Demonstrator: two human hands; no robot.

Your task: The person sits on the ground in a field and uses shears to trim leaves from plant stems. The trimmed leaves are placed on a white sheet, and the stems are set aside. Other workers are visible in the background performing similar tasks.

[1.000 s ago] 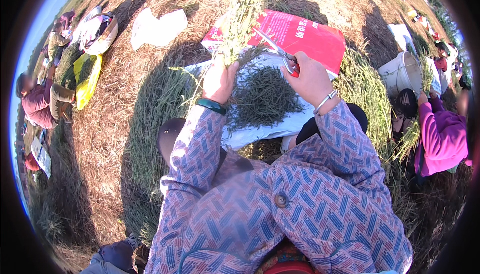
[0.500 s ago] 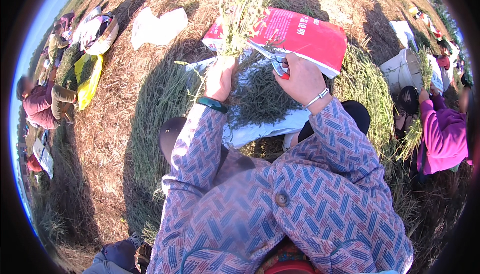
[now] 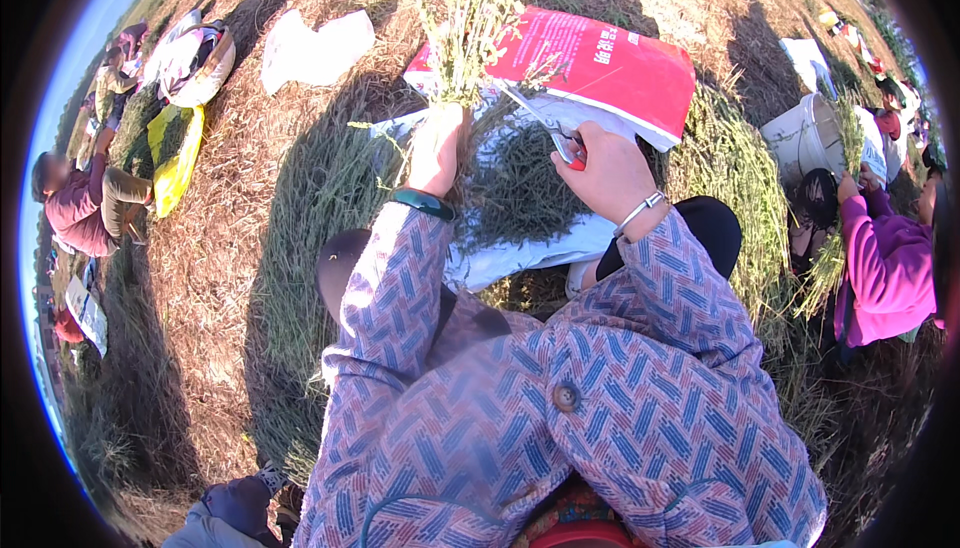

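Note:
My left hand point(image 3: 437, 150) is closed round the lower part of an upright bunch of green stalks point(image 3: 468, 43). In my right hand point(image 3: 608, 170) is a pair of scissors point(image 3: 548, 124) with red-and-grey handles. Their blades point up and left, toward the right side of the bunch; whether they touch a stem I cannot tell. Below both hands, a heap of dark green cuttings point(image 3: 525, 188) lies on a white sheet point(image 3: 520, 266). A red printed sack point(image 3: 610, 73) is spread just beyond my hands.
Piles of cut stalks lie left point(image 3: 315, 208) and right point(image 3: 735, 163) of me. A person in purple point(image 3: 885, 258) holds stalks beside a white bucket point(image 3: 803, 138). At left sit another person point(image 3: 80, 203), a yellow bag point(image 3: 180, 163) and a loaded basket point(image 3: 215, 63). A white sheet point(image 3: 315, 48) lies ahead.
My right hand and the scissors have shifted slightly down and to the right. The top of the bunch has swayed a little left, with my left hand nearly in place.

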